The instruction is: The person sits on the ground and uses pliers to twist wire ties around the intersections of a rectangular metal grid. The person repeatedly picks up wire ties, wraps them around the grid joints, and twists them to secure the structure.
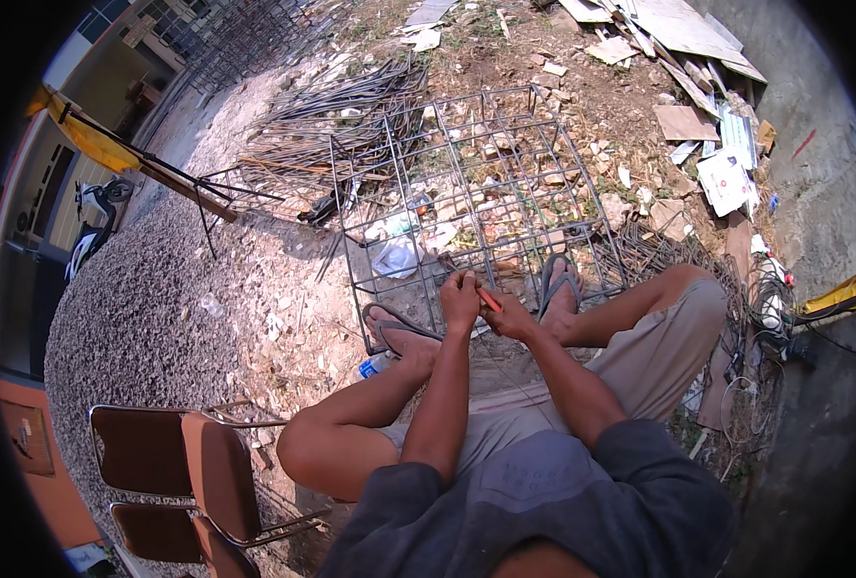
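Observation:
My two hands meet low over the near edge of a rebar cage (491,260), a grid of thin steel bars tied into an open box. My right hand (513,319) is closed around a red-handled tool (489,300); its working end is hidden by my fingers and the bars. Just left of it, my left hand (461,297) is closed with fingertips pinched at the cage's near side, and what it pinches is too small to make out. Thin wire (534,397) seems to trail across my lap. My sandalled feet stand at the cage's near side.
Loose rebar (341,130) lies piled beyond the cage. A white plastic bag (395,258) rests inside it, and a plastic bottle (375,366) by my left foot. Brown chairs (226,472) stand at left near a gravel heap (149,289). Boards and cables line the right wall.

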### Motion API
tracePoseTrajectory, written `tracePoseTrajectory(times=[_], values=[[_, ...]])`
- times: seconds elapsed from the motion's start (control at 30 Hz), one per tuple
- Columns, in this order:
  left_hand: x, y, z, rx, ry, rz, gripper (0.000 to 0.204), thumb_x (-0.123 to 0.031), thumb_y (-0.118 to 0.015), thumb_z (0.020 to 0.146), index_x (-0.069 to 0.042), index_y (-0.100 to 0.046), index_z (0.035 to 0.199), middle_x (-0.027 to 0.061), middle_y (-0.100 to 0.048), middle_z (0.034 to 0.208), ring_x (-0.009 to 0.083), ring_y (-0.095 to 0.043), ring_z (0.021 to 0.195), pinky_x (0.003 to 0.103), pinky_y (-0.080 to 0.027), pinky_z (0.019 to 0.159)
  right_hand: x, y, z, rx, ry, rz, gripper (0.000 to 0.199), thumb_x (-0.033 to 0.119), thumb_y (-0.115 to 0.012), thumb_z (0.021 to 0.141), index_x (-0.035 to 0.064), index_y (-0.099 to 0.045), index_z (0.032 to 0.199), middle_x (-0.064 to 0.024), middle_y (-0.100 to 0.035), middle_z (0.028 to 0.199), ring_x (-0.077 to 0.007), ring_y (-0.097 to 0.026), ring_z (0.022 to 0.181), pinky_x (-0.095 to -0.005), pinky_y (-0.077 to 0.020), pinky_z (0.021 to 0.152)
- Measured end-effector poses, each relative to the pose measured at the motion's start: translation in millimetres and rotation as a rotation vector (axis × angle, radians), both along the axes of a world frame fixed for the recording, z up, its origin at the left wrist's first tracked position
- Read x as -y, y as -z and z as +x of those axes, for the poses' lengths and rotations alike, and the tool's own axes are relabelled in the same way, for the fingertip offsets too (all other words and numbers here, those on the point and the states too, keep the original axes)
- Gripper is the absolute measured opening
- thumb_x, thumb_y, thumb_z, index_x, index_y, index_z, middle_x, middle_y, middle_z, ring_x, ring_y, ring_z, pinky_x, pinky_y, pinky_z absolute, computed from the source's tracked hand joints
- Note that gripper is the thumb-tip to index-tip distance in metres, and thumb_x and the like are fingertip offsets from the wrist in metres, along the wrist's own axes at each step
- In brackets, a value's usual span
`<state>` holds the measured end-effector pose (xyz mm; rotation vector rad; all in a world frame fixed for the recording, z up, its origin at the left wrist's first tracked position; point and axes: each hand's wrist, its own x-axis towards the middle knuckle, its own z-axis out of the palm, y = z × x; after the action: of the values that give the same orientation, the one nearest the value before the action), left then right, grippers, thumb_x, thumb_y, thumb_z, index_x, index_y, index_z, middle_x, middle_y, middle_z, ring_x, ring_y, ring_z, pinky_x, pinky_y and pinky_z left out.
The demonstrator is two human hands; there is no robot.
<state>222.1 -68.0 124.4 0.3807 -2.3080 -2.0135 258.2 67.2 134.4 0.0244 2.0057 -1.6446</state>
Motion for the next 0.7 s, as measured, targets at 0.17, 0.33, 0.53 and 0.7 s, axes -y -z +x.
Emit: tracePoseTrajectory(times=[0.17,0.33,0.53,0.7], values=[[-16.5,13.6,-12.2,0.295,-0.059,0.467,0.021,-0.021,-0.062,0.096,-0.001,-0.068,0.102,0.0006,-0.064,0.080,0.0056,-0.053,0.059,0.021,-0.041,0.048,-25.3,30.5,4.8,-0.302,0.000,0.172,0.059,0.008,-0.068,0.085,0.0140,-0.053,0.142,-0.0182,-0.059,0.117,-0.0299,-0.057,0.106,-0.0405,-0.0461,0.093],[-2.0,20.0,-20.2,0.482,-0.118,0.836,0.021,-0.024,-0.066,0.094,-0.004,-0.069,0.100,-0.0037,-0.058,0.074,0.0050,-0.043,0.052,0.020,-0.031,0.045,-66.5,39.7,2.6,-0.486,-0.028,0.666,0.056,0.002,-0.064,0.080,0.0203,-0.062,0.133,-0.0248,-0.047,0.135,-0.0443,-0.044,0.127,-0.0487,-0.0380,0.106],[26.0,34.7,-20.1,0.024,-0.088,-0.128,0.027,-0.024,-0.069,0.089,0.000,-0.069,0.077,0.0017,-0.062,0.066,0.0110,-0.050,0.057,0.031,-0.041,0.055,-77.9,25.5,-9.6,-0.752,-0.099,0.831,0.053,-0.002,-0.063,0.075,0.0196,-0.068,0.123,-0.0245,-0.044,0.137,-0.0420,-0.040,0.133,-0.0514,-0.0353,0.109],[48.4,39.4,-34.6,0.084,-0.158,0.077,0.027,-0.025,-0.067,0.092,-0.001,-0.072,0.080,-0.0013,-0.059,0.065,0.0103,-0.048,0.056,0.030,-0.037,0.054,-65.1,21.5,-33.4,-0.812,-0.165,0.828,0.054,-0.005,-0.062,0.073,0.0191,-0.070,0.120,-0.0239,-0.043,0.140,-0.0429,-0.039,0.135,-0.0502,-0.0346,0.111]])
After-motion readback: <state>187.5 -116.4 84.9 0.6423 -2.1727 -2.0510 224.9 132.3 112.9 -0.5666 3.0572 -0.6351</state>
